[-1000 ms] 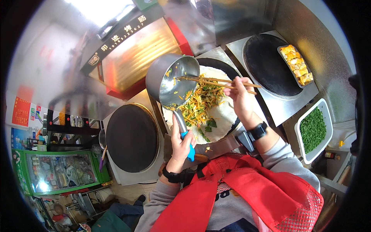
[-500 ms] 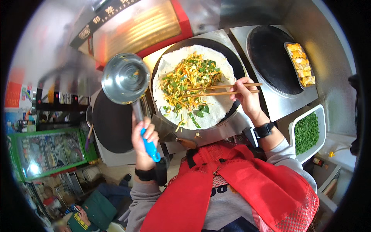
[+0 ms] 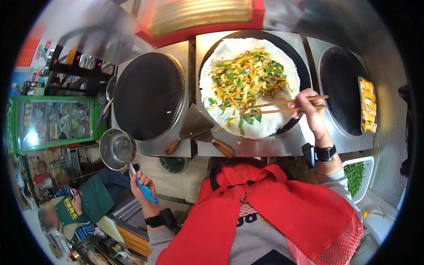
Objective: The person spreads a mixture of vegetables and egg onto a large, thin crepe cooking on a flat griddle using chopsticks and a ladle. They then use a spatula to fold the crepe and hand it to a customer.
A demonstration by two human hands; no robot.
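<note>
Fingers (image 3: 307,94) of the right hand (image 3: 312,114) clamped chopsticks (image 3: 274,104), the left hand's (image 3: 142,187) a saucepan (image 3: 117,150); vegetables (image 3: 249,73) already lay heaped on the unfolded pancake (image 3: 265,127).

I hold a small steel saucepan (image 3: 117,149), blue-handled, its mouth facing up, at frame left. My wooden chopsticks (image 3: 274,104) slant right of centre, slightly parted, tips at the shredded vegetable filling (image 3: 249,73) heaped on a pale, round crepe (image 3: 267,125), upper centre.

Room above left griddle (image 3: 148,95), scrapers (image 3: 195,122) alongside
</note>
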